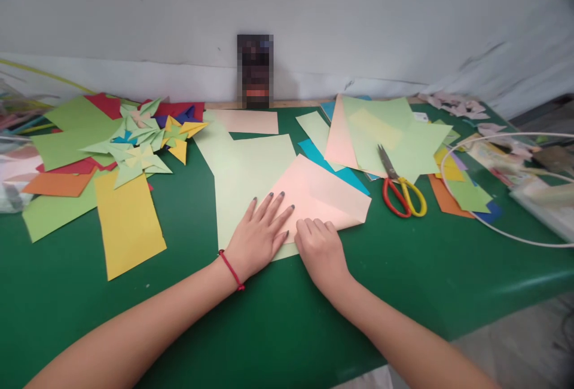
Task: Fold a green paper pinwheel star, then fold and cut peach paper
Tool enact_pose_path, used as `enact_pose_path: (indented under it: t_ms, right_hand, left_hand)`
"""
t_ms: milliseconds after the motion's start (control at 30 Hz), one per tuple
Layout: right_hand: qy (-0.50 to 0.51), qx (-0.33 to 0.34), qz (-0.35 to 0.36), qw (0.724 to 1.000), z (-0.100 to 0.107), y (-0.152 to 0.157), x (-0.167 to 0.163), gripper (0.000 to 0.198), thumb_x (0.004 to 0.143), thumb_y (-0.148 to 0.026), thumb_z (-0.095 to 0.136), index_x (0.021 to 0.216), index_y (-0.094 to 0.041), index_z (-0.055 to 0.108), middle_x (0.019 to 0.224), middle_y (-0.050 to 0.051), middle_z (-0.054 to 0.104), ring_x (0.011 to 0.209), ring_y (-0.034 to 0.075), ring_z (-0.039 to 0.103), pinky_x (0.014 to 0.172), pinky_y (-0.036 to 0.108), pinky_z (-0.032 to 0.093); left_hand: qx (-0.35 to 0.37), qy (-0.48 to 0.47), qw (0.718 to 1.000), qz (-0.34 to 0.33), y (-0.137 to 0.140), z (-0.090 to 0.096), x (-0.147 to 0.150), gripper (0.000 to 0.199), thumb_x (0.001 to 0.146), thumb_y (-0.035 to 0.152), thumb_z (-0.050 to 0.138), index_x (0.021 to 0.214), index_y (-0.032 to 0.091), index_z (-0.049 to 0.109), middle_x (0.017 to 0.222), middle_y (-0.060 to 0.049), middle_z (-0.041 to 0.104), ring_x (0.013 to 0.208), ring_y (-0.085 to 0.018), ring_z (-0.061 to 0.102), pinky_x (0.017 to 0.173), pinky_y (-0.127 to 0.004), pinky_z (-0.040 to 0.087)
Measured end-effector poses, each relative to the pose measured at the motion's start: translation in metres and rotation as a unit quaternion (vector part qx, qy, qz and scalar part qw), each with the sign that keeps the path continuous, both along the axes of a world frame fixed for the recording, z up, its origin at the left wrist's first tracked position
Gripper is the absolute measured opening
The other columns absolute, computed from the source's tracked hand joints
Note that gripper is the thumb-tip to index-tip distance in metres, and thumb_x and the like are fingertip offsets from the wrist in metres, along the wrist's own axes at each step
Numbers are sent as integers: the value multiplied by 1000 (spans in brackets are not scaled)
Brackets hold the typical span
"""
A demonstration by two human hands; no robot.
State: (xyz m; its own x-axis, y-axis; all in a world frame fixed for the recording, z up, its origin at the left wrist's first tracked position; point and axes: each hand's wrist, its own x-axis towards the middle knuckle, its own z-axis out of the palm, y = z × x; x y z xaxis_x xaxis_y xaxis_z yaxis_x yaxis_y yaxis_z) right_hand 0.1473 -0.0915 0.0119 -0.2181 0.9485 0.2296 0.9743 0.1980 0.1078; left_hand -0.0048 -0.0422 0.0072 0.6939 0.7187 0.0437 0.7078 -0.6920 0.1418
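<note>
A folded sheet of pink paper (323, 192) lies over a pale green sheet (251, 168) in the middle of the table. My left hand (262, 233), a red cord on its wrist, rests flat on the pink paper with its fingers stretched out. Close beside it, my right hand (320, 251) is closed at the near edge of the pink paper, knuckles up and fingers curled in. Its thumb is hidden, as is the edge under the fingers. The paper's right end is folded over and lifts slightly at its corner.
Scissors (397, 186) with red and yellow handles lie right, against green sheets (399, 114). Folded paper stars (141, 138) and a yellow sheet (130, 221) are at left. A phone (255, 72) leans on the wall. A white cable (488, 224) loops at right.
</note>
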Motion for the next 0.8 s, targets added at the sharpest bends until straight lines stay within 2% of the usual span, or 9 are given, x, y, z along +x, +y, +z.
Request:
enact_pose_path:
  t_ms: [200,367,500,633,733,800]
  right_hand:
    - [-10,4,-80,997,-2,-9,36,23,86,-10,37,67,-18,49,60,2,52,62,18,48,65,32,26]
    - [-16,17,-154,988,-8,-21,80,25,87,-15,35,64,-19,44,54,1,47,54,17,42,57,30,21]
    - [-6,34,-196,980,-11,-25,104,22,85,-17,39,63,-21,38,53,-2,41,52,15,39,57,29,22]
    - [33,97,-216,971,-2,-18,102,24,83,-16,40,61,-22,32,54,-2,37,52,15,35,60,30,25]
    - [90,164,-196,963,17,-8,83,24,83,-15,37,60,-22,32,55,-1,36,54,16,35,65,31,28]
    - [118,185,-172,961,31,0,65,24,84,-15,36,61,-22,34,57,0,39,56,16,37,66,31,30]
  left_hand:
    - [7,-4,1000,0,0,-1,-1,50,93,41,25,140,26,26,150,-5,21,136,-26,21,109,-48,19]
    - [13,1,1000,-1,0,-2,0,50,93,40,27,141,26,26,149,-5,22,136,-26,21,109,-48,20]
    - [13,4,1000,-3,0,-2,0,50,93,40,26,141,26,26,149,-5,22,136,-27,21,109,-48,20]
    - [19,6,1000,-4,0,-3,-1,50,93,40,27,141,25,26,149,-6,22,136,-26,21,108,-49,20]
    - [30,2,1000,-4,0,-4,-1,50,93,40,27,140,26,26,149,-5,23,136,-26,21,108,-48,22]
    - [36,1,999,-5,0,-6,-2,49,93,40,26,140,26,27,149,-5,23,136,-25,21,108,-48,22]
